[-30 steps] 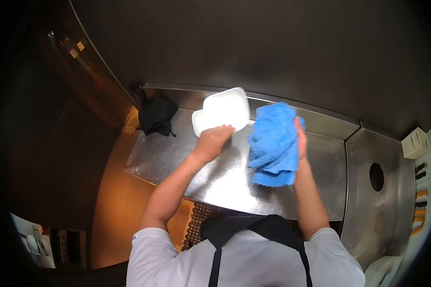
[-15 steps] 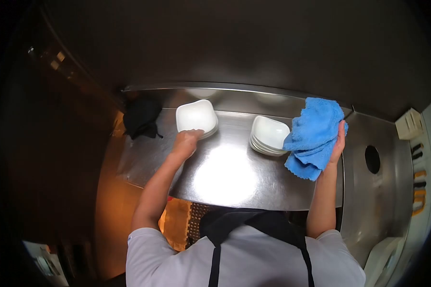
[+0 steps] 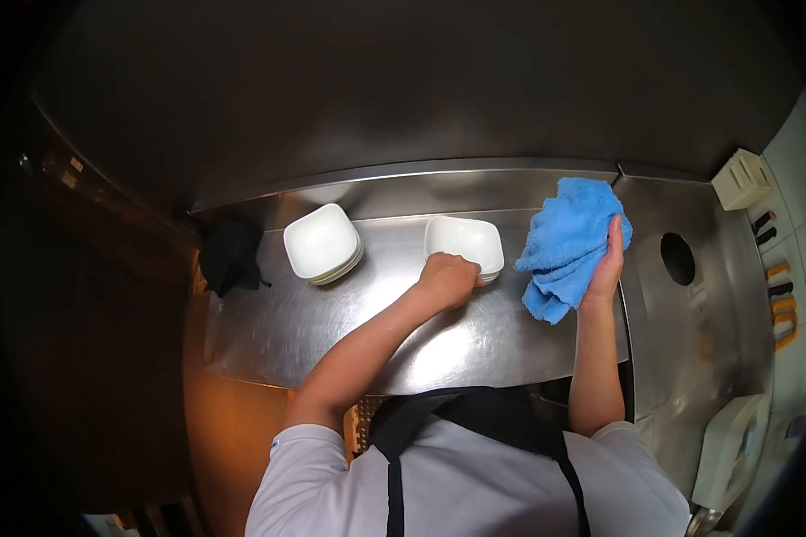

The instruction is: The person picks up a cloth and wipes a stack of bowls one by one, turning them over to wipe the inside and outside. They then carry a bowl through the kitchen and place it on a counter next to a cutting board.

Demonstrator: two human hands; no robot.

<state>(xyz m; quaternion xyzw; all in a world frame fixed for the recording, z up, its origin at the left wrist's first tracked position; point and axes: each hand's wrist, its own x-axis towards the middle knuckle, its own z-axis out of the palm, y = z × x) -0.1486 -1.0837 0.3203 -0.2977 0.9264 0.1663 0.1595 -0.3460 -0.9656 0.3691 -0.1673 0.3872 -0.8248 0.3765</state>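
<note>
My left hand [image 3: 450, 281] reaches across to the right-hand stack of square white bowls. Its fingers are closed at the near edge of the top bowl [image 3: 466, 236], and they hide part of the rim. A crumpled blue cloth [image 3: 560, 242] is in my right hand [image 3: 608, 268], raised above the counter just right of that stack. Further left stands another stack of white bowls [image 3: 322, 243], slightly tilted at the top, with neither hand on it.
The bowls stand on a stainless steel counter [image 3: 269, 345] with a raised back ledge. A black cloth-like bundle [image 3: 230, 258] lies at its left end. To the right, a steel surface has a round dark hole [image 3: 678, 259]. Knives with black and yellow handles [image 3: 781, 304] line the right wall.
My left hand has let go of the left stack and moved right to the other stack. My right hand still holds the blue cloth. The camera view has shifted slightly.
</note>
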